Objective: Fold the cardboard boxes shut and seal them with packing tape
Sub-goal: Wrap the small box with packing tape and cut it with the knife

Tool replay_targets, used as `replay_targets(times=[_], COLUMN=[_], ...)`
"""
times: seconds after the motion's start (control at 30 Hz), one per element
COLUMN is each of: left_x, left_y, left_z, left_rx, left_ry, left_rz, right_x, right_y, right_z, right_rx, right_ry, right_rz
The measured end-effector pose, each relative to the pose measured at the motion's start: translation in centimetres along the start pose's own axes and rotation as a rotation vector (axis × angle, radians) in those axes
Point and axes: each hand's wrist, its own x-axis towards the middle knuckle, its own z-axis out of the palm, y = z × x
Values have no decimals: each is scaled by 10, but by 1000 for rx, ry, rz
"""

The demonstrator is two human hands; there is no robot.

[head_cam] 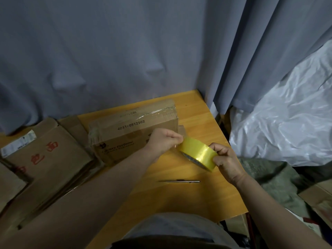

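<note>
Nearest me on the table point(179, 203) lies a slim cutter point(178, 181), within reach. Above it my right hand point(226, 159) grips the tape roll point(197, 153) steady while my left hand point(164, 141) pinches its loose end to peel it. Beyond sits the box point(133, 130), folded shut.

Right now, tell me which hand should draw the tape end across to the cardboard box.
Left. The left hand pinches at the edge of the tape roll, next to the cardboard box; the right hand grips the roll and probably serves best steadying it.
</note>
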Motion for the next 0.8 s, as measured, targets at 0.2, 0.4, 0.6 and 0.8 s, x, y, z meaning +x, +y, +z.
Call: replay_targets(times=[0.2, 0.4, 0.6, 0.8], left_x=[10, 41, 97, 130], left_y=[9, 50, 96, 103], left_z=[3, -8, -51, -65], left_rx=[314, 596, 459, 617], left_ry=[10, -19, 72, 195], left_rz=[167, 237, 175, 179], right_x=[6, 11, 12, 15], right_y=[-15, -46, -72, -83], right_z=[1, 6, 13, 23], right_rx=[24, 172, 129, 147], right_ry=[-20, -199, -24, -16], right_rz=[2, 30, 3, 26])
